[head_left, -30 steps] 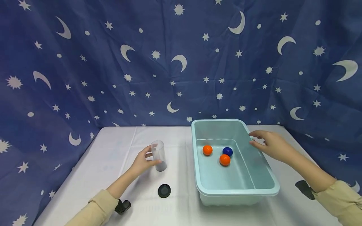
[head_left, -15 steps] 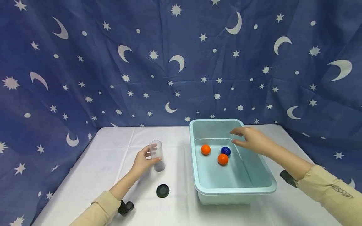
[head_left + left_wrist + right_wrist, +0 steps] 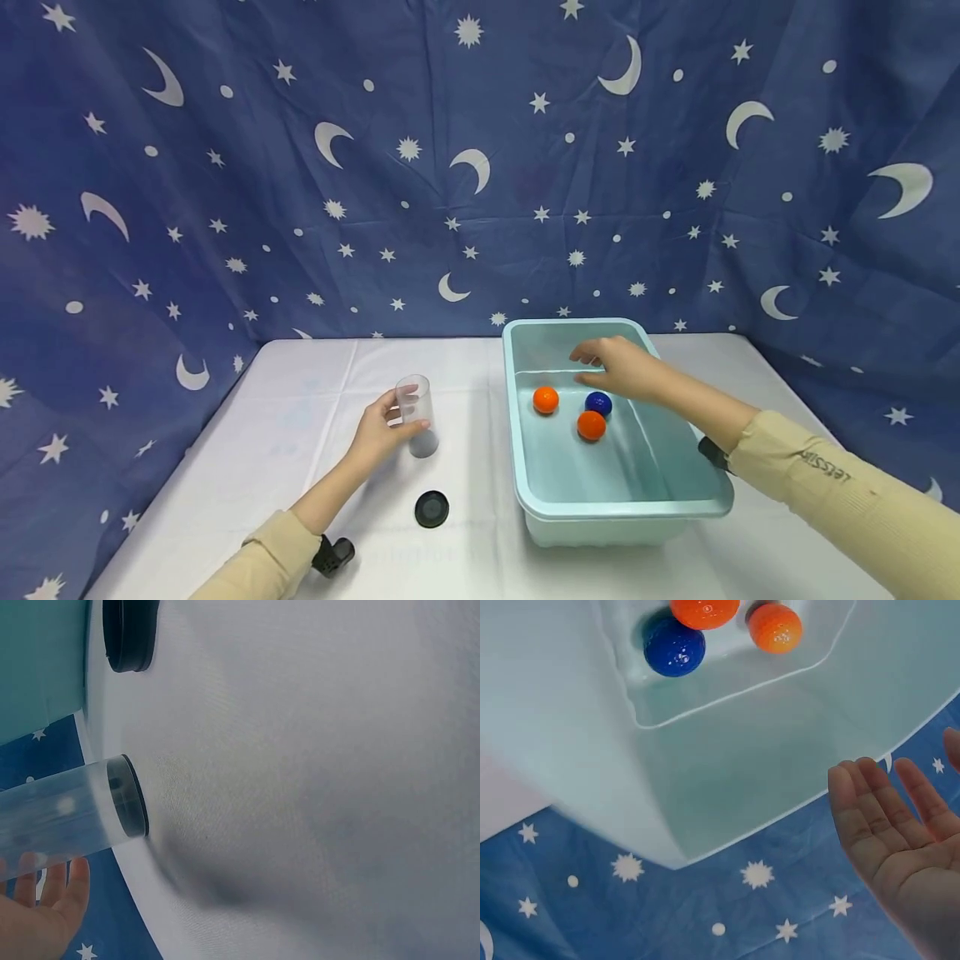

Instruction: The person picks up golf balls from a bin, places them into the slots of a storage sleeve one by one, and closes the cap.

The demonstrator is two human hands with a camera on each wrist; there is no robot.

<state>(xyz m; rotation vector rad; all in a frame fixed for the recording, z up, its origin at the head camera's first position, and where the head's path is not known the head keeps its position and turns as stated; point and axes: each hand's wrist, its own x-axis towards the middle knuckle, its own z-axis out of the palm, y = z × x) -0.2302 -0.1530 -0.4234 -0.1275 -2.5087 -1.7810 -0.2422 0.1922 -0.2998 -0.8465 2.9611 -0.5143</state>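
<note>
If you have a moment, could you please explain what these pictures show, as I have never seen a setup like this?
Of course. There is no machine: you see a person's left hand and right hand, both bare. The wide view is taken from the person's head, looking forward and down. The two closer views are taken from the left and right wrists, so each follows its own hand.

On the white table are a black round cap and a pale blue-green bin. Inside the bin are an orange ball and, close together, a second orange ball and a blue ball.

The left hand holds a clear tube. The right hand is above the bin, holding nothing.
</note>
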